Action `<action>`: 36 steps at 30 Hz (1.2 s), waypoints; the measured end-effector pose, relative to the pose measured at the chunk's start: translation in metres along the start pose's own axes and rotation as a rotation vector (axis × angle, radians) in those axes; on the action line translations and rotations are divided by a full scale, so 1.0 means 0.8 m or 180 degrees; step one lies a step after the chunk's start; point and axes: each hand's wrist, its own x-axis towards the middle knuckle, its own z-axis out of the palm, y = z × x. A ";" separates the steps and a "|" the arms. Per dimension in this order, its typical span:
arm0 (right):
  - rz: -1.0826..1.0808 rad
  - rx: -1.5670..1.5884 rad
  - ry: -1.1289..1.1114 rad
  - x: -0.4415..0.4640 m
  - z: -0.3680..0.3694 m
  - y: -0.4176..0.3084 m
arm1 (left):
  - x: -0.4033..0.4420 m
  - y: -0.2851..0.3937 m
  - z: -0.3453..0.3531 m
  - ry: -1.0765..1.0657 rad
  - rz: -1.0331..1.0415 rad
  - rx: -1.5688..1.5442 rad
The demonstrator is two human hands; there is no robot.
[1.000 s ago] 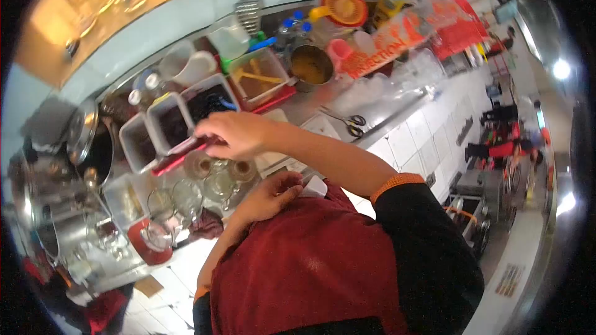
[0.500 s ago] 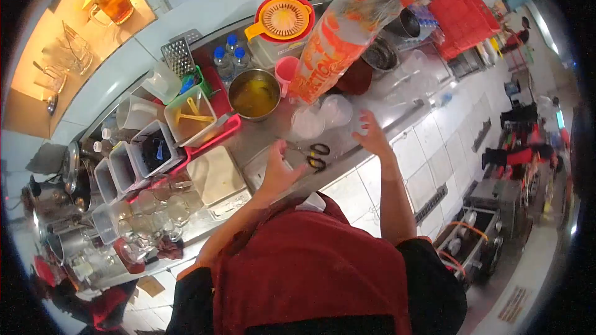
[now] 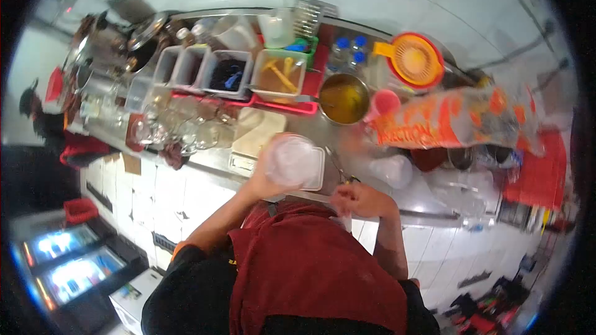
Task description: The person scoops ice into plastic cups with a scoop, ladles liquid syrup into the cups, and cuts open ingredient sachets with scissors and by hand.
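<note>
A clear round plastic cup with whitish contents (image 3: 293,160) is in my left hand (image 3: 262,177), whose fingers wrap its side. It is held over the counter's front part, above a white lid or small board (image 3: 317,177). My right hand (image 3: 365,200) is at the counter's front edge with its fingers curled in; what they hold, if anything, is hidden. Just beyond those fingers lie scissors (image 3: 336,164), their handles partly covered by the hand. A second clear plastic cup (image 3: 396,170) stands to the right, blurred.
A metal pot of yellowish liquid (image 3: 344,99) stands behind, beside a pink cup (image 3: 385,103) and an orange-printed plastic bag (image 3: 456,118). Plastic tubs (image 3: 277,77) fill a red tray on the left, with glass jars (image 3: 195,133) in front. A juicer (image 3: 415,60) sits at the back.
My left hand has taken hold of one of the two plastic cups. My right hand, spread before, is now curled near the scissors. The view has turned left.
</note>
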 end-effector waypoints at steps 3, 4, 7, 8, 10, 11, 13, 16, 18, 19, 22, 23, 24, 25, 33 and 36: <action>-0.1186 -0.0805 0.0765 0.091 0.000 -0.092 | -0.040 0.034 -0.099 0.0642 -0.0326 0.0411; -0.1535 -0.0541 0.1023 0.129 0.013 -0.126 | -0.052 0.038 -0.124 0.0732 -0.0352 0.0442; -0.1694 -0.0746 0.0995 0.223 0.043 -0.260 | -0.076 0.041 -0.184 0.1263 -0.0369 0.0351; -0.1634 -0.1246 0.1134 0.258 0.049 -0.299 | -0.084 0.040 -0.199 0.1428 -0.0470 0.0181; -0.1001 -0.2266 0.2070 0.347 0.064 -0.359 | -0.094 0.030 -0.234 0.1561 -0.0491 0.0156; -0.0531 -0.2248 0.1721 0.357 0.067 -0.395 | -0.094 0.027 -0.250 0.1561 -0.0487 0.0133; 0.0039 -0.2136 0.0960 0.399 0.065 -0.424 | -0.089 0.020 -0.287 0.1400 -0.0858 -0.0460; 0.0123 -0.2756 0.1482 0.468 0.058 -0.399 | -0.082 -0.009 -0.347 0.1129 -0.0977 -0.0367; -0.0631 -0.3015 0.2083 0.471 0.045 -0.391 | -0.064 -0.013 -0.379 0.0924 -0.0951 -0.0132; -0.1162 -0.3076 0.2381 0.470 0.041 -0.395 | -0.060 -0.022 -0.392 0.0898 -0.0976 -0.0195; -0.1714 -0.3282 0.2477 0.469 0.045 -0.399 | -0.043 -0.039 -0.422 0.0680 -0.0829 0.0078; -0.2004 -0.3305 0.2323 0.471 0.043 -0.394 | -0.036 -0.039 -0.431 0.0650 -0.0826 0.0034; -0.1951 -0.3319 0.2347 0.474 0.039 -0.390 | -0.029 -0.040 -0.438 0.0553 -0.0847 -0.0039; -0.1943 -0.2955 0.2336 0.477 0.032 -0.389 | -0.022 -0.042 -0.443 0.0464 -0.0857 -0.0107; -0.1287 -0.0938 0.2258 0.423 -0.018 -0.412 | 0.022 -0.068 -0.451 0.0185 -0.0860 -0.0126; -0.1226 -0.0934 0.2335 0.396 -0.011 -0.441 | 0.032 -0.069 -0.451 0.0129 -0.0938 -0.0102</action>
